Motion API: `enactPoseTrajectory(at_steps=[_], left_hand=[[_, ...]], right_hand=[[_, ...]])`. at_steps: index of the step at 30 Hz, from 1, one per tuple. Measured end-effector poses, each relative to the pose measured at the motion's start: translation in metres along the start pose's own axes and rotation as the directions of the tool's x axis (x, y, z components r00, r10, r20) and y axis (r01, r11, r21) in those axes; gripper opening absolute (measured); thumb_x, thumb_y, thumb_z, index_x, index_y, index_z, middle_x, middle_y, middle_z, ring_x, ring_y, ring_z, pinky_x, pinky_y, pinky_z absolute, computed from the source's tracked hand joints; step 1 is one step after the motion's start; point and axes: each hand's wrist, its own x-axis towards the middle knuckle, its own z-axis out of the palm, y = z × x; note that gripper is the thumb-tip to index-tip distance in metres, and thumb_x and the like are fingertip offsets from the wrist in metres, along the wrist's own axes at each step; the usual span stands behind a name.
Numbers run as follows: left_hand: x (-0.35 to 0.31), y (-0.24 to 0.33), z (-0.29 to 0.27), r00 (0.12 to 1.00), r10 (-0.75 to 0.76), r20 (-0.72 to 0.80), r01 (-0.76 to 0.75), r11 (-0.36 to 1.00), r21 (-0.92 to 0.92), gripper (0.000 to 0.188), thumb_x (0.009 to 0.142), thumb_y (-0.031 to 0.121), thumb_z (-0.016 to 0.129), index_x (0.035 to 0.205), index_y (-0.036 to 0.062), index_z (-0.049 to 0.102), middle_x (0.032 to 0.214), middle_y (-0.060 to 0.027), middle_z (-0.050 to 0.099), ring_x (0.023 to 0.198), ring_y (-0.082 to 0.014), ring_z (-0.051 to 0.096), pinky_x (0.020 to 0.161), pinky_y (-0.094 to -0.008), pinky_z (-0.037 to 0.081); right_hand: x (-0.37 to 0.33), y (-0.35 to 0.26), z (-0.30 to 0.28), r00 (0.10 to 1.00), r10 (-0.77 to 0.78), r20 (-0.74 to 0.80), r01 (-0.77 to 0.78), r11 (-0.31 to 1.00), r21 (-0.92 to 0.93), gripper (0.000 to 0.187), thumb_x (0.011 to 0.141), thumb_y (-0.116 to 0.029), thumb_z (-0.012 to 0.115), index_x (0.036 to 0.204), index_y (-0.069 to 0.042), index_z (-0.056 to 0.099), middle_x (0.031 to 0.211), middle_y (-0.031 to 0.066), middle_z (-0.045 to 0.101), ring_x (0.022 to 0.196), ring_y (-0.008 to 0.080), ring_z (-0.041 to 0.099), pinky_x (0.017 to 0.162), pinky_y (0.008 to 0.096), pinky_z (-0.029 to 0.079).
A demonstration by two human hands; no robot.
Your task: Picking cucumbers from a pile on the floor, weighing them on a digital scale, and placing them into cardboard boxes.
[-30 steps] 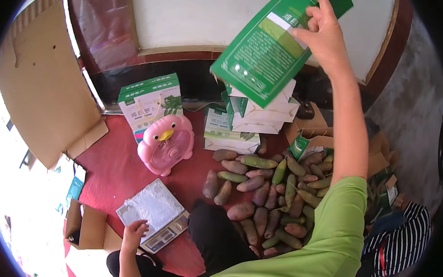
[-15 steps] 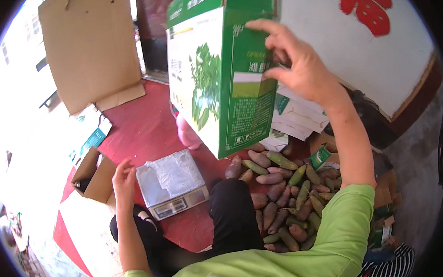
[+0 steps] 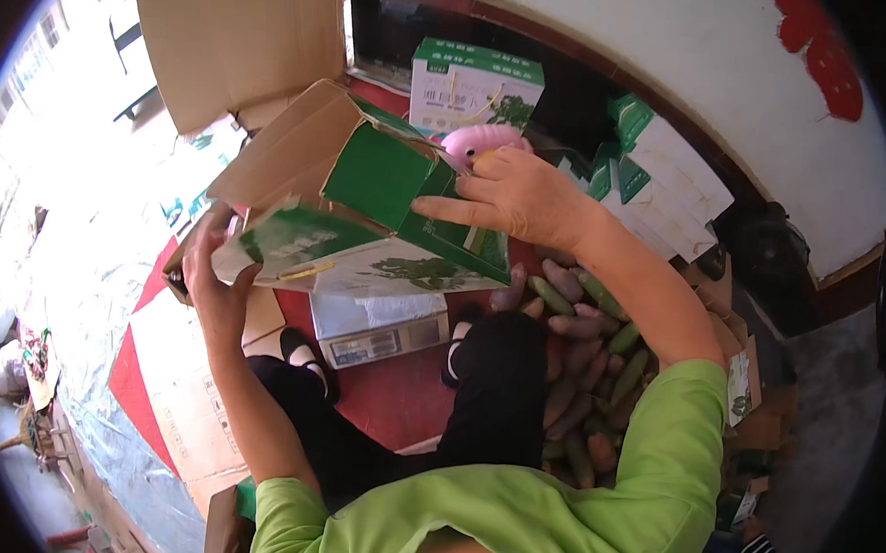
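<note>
I see from my remote post that the L hand (image 3: pixel 218 270) is closed on the left edge of the green-white carton (image 3: pixel 373 183), thumb at the near side. The R hand (image 3: pixel 512 195) grasps its other end: one finger is stretched straight on the smooth green panel, the others are bent at the edge; how hard they press, I can't tell. The carton is tilted in the air b/w both hands, over the far part of the scale (image 3: pixel 376 318), w/ flaps spread apart. Inside is dull brown cardboard, outside is shiny print. The scale is a low flat box w/ pale glossy top & small panel in front.

Right of the scale I have a heap of long, rounded vegetables (image 3: pixel 628 378), purple-brown & green. Beyond the scale: a smooth pink animal-shaped thing (image 3: pixel 485 139), partly hidden, and farther, an upright white-green box (image 3: pixel 478 88) w/ thin yellow cord. Far right of the scale, white folded boxes (image 3: pixel 669 178) are piled. Left of it, printed cardboard (image 3: pixel 191 394) lies partly over the red floor (image 3: pixel 396 404).
</note>
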Motion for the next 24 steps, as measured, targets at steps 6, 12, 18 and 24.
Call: enactPoseTrajectory(at_steps=[6,12,18,24], left_hand=[[-0.008,0.030,0.001,0.960,0.005,0.279,0.049,0.981,-0.186,0.024,0.063,-0.002,0.072,0.086,0.0019,0.065,0.075,-0.0074,0.057,0.073,-0.0235,0.058,0.068,-0.0307,0.045],[-0.029,0.048,0.028,0.951,0.259,0.168,-0.259,0.966,-0.023,0.019,0.064,0.000,0.069,0.080,0.0092,0.066,0.068,-0.0051,0.046,0.067,-0.0219,0.053,0.058,-0.0321,0.044],[-0.065,0.066,0.078,0.801,0.488,0.346,-0.563,0.811,0.159,0.016,0.069,0.009,0.059,0.083,0.0167,0.061,0.075,-0.0014,0.045,0.073,-0.0193,0.053,0.057,-0.0322,0.046],[-0.096,0.098,0.088,0.648,0.461,0.606,-0.598,0.801,0.030,0.018,0.075,0.012,0.054,0.091,0.0153,0.061,0.082,-0.0023,0.048,0.080,-0.0199,0.054,0.063,-0.0322,0.048]], right_hand=[[-0.051,-0.016,0.067,0.968,0.227,0.112,-0.239,0.964,0.118,0.059,0.076,-0.006,0.051,0.132,-0.024,0.046,0.072,-0.0015,0.049,0.068,0.0151,0.053,0.064,0.0287,0.045],[-0.099,-0.046,0.117,0.757,0.638,0.143,-0.630,0.655,0.417,0.066,0.074,0.006,0.052,0.134,-0.019,0.043,0.084,0.0076,0.054,0.079,0.0268,0.056,0.073,0.0356,0.050],[-0.138,-0.084,0.165,0.441,0.874,0.204,-0.716,0.206,0.667,0.064,0.071,0.009,0.052,0.130,-0.013,0.046,0.117,0.0168,0.053,0.112,0.0323,0.051,0.090,0.0356,0.046],[-0.200,-0.131,0.199,0.164,0.859,0.486,-0.852,-0.125,0.509,0.056,0.075,-0.003,0.058,0.129,-0.013,0.048,0.119,0.0170,0.058,0.108,0.0315,0.057,0.091,0.0362,0.043]])
